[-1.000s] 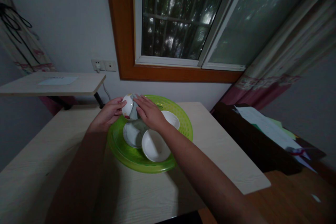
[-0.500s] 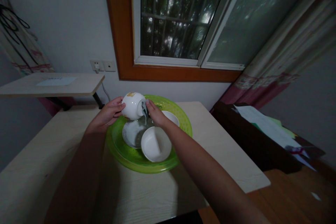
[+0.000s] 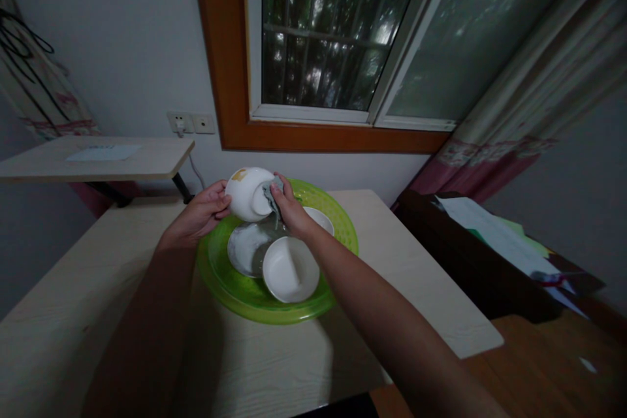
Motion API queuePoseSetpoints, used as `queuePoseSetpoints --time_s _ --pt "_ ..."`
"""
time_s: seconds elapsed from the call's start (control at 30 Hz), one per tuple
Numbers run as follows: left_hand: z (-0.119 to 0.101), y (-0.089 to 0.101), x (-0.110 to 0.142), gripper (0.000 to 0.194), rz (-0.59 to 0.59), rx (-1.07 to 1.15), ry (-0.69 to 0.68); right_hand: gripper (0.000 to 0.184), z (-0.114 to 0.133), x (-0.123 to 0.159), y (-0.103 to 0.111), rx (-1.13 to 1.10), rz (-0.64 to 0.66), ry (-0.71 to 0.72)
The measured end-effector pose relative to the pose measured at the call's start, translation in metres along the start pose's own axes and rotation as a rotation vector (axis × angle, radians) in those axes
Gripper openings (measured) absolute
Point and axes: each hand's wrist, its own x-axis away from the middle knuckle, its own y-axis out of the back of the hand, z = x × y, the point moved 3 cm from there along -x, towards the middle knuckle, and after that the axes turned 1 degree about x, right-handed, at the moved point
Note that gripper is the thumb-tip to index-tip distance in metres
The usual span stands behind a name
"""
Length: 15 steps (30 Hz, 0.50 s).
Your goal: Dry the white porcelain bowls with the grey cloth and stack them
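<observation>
My left hand (image 3: 206, 210) grips the rim of a white bowl (image 3: 247, 192) with a gold mark, tipped on its side so that its foot faces right. A grey-green cloth (image 3: 272, 198) is pinched in my right hand (image 3: 290, 208) and pressed against the bowl's foot. Both hands are above a green basin (image 3: 215, 287). In the basin lie a white plate (image 3: 245, 249), a white bowl (image 3: 291, 271) at the front and another white bowl (image 3: 321, 220) partly hidden behind my right forearm.
The basin rests on a pale wooden table (image 3: 416, 268). A raised shelf (image 3: 39, 160) with a paper on it stands at the left. Behind are a window (image 3: 337, 32) and a wall socket (image 3: 191, 123). Papers (image 3: 499, 235) lie on dark furniture at the right.
The bowl has turned slightly in my left hand. My right hand has shifted a little with the cloth, which now covers more of the bowl's foot. The dishes in the basin stay put.
</observation>
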Motion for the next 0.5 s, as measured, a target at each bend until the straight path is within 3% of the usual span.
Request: queuePoseSetpoints --time_s 0.2,0.33,0.5 --pt "0.003 -0.008 -0.003 0.055 -0.005 -0.126 -0.006 0.076 -0.002 -0.002 0.004 -0.04 -0.073 0.004" --pt "0.008 -0.013 -0.006 0.072 -0.026 -0.321 -0.046 0.076 0.0 -0.003 0.009 0.13 -0.09 0.141" --pt "0.014 -0.003 -0.016 0.079 -0.099 -0.653 -0.075 0.08 0.009 0.001 0.011 0.302 -0.046 0.276"
